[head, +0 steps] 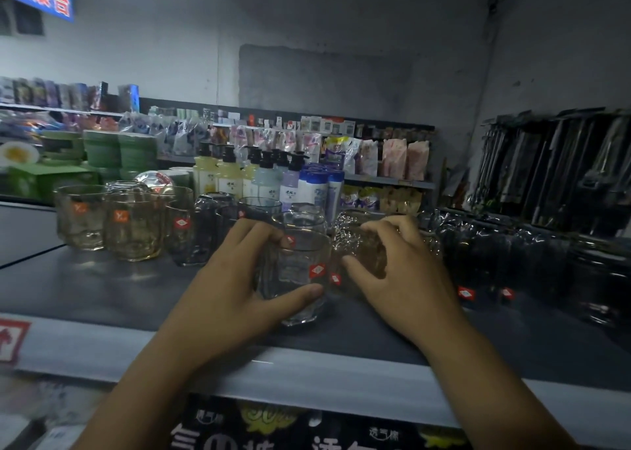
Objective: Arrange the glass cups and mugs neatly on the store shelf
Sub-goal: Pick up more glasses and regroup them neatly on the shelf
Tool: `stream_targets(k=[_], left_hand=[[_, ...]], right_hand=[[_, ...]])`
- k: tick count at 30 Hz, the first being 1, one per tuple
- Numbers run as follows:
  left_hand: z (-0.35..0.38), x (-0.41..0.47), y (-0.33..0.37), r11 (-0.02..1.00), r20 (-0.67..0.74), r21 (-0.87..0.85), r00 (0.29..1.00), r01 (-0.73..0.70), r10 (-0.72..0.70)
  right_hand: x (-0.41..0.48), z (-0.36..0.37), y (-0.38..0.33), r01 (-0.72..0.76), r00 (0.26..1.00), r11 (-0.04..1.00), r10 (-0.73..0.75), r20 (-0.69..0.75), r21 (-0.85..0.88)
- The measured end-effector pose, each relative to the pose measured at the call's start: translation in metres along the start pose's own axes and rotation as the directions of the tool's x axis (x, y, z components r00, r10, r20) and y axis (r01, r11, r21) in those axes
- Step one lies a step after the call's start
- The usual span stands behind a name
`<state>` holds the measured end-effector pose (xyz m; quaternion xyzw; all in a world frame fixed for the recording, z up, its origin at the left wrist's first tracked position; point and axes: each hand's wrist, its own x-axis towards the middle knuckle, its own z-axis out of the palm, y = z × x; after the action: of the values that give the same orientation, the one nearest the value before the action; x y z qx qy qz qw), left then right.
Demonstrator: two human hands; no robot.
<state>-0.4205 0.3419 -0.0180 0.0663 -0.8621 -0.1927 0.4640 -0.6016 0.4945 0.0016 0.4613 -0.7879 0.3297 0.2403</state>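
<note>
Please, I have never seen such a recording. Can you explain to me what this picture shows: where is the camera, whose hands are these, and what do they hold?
There is no machine here. A person wears one camera on the head, looking forward and down, so you see that person's own two bare hands. They reach onto a dark store shelf. The left hand holds a clear glass, with its fingers curled round it; the glass seems to stand on the shelf. The right hand grips a yellowish patterned glass right beside it. Further left stand yellowish glasses and grey glasses. To the right are dark wrapped glasses. Behind them are pump bottles.
</note>
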Motion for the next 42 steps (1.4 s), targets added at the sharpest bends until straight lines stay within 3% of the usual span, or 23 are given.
stream_targets(k=[14, 18, 21, 24, 29, 34, 37, 42], left_hand=[[-0.003, -0.001, 0.003, 0.999, 0.028, 0.036, 0.999, 0.031, -0.032], [-0.004, 0.001, 0.008, 1.0, -0.018, 0.03, 1.0, -0.005, 0.006], [-0.002, 0.004, 0.016, 0.984, -0.1, 0.164, 0.991, -0.069, 0.086], [0.005, 0.011, 0.03, 0.933, -0.108, 0.333, 0.977, -0.14, 0.186], [0.03, 0.044, 0.07, 0.798, 0.089, 0.57, 0.98, -0.195, 0.176], [0.052, 0.082, 0.097, 0.574, 0.36, 0.772, 0.932, -0.273, -0.041], [0.062, 0.091, 0.099, 0.544, 0.372, 0.797, 0.923, -0.264, -0.097], [0.068, 0.094, 0.096, 0.61, 0.347, 0.769, 0.926, -0.19, -0.15]], right_hand=[[0.002, 0.003, 0.003, 0.021, 1.0, 1.0, -0.021, -0.006, -0.008], [0.003, -0.011, 0.005, 0.041, 0.996, 0.995, -0.033, -0.081, 0.088], [0.003, -0.034, 0.022, 0.041, 0.983, 0.999, -0.039, -0.178, 0.007], [0.0, -0.044, 0.04, 0.035, 0.981, 0.991, -0.058, -0.187, -0.127], [-0.003, -0.034, 0.048, 0.02, 0.995, 0.989, -0.035, -0.095, -0.147], [-0.007, -0.033, 0.052, 0.002, 1.0, 0.996, -0.004, -0.023, -0.094], [-0.007, -0.032, 0.054, 0.009, 1.0, 0.997, -0.01, -0.017, -0.074], [-0.007, -0.032, 0.055, 0.019, 0.999, 0.998, -0.021, -0.047, -0.055]])
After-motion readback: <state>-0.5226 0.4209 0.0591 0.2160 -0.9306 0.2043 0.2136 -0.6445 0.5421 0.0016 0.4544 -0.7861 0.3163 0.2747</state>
